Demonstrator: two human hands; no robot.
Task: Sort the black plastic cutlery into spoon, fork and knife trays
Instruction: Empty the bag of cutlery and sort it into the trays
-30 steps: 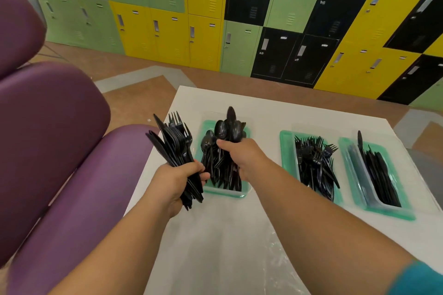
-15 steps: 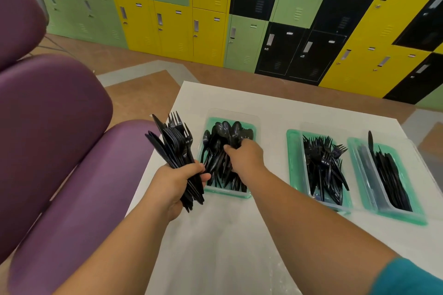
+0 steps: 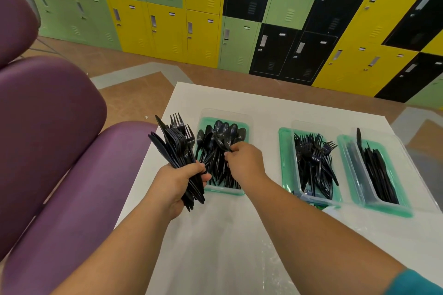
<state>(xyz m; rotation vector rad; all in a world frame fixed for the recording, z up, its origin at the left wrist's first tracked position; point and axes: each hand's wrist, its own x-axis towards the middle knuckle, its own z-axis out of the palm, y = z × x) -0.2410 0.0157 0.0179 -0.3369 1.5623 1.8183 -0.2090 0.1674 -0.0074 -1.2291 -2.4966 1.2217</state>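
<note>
1. Your left hand (image 3: 178, 181) is wrapped tightly round a mixed bundle (image 3: 178, 148) of forks and knives, tines and blades fanned upward, likely so you can see each type before picking.
2. Just to its right, your right hand (image 3: 244, 163) hangs over the spoon tray (image 3: 224, 193), fingertips pinching a spoon (image 3: 221, 140) by its handle among the heaped spoons; you seem to be setting it down.
3. Further right of that hand sit the fork tray (image 3: 286, 163) and, beyond it, the knife tray (image 3: 347, 165), each holding one kind only.
4. All three green trays rest in a row on the white counter (image 3: 215, 246).
5. Left of your left hand are purple cushioned seats (image 3: 48, 139); past the counter stand green, yellow and black lockers (image 3: 239, 19).
</note>
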